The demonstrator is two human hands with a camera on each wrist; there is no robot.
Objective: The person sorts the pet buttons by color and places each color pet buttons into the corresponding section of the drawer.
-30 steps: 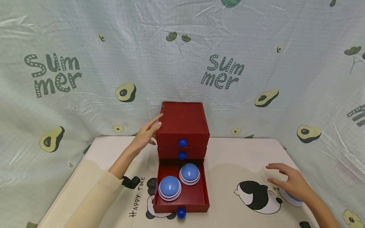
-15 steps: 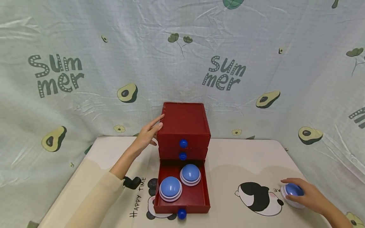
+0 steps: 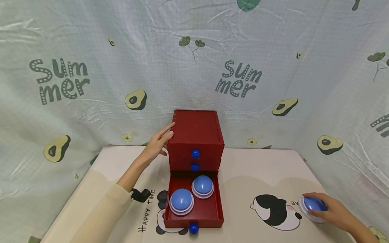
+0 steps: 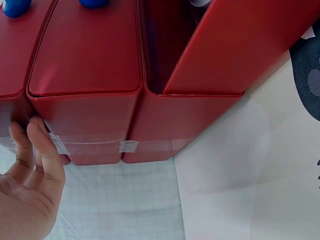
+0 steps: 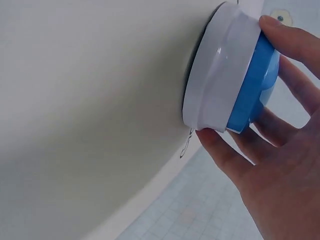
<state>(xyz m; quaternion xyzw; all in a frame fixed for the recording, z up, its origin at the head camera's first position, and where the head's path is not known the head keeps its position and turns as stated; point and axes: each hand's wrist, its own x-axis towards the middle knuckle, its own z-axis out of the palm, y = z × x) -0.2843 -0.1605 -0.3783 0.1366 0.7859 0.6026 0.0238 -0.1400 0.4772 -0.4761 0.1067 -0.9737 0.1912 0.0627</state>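
My left hand [image 3: 156, 143] rests with nearly straight fingers on the left side and top edge of a red three-drawer cabinet [image 3: 197, 126]. In the left wrist view, its fingertips [image 4: 37, 127] touch the cabinet's taped side. The bottom drawer [image 3: 209, 211] is pulled out. Inside it sit two push buttons with blue domes and white bases, one front left [image 3: 181, 199], one back right [image 3: 203, 185]. Far right, my right hand [image 3: 329, 211] grips a third push button [image 3: 314, 204]. The right wrist view shows thumb and fingers around its white base [image 5: 215, 75], apparently still on the table.
Blue round knobs mark the upper drawer [image 3: 195, 153], the middle drawer [image 3: 195, 166] and the pulled-out one. The pale table [image 3: 243, 175] has printed cartoon pandas [image 3: 278, 212]. A patterned cloth [image 3: 194, 77] hangs behind and at both sides.
My right hand has come down and to the right onto the third push button and closed round it. My left hand stays at the cabinet; the drawer and its two buttons are unmoved.
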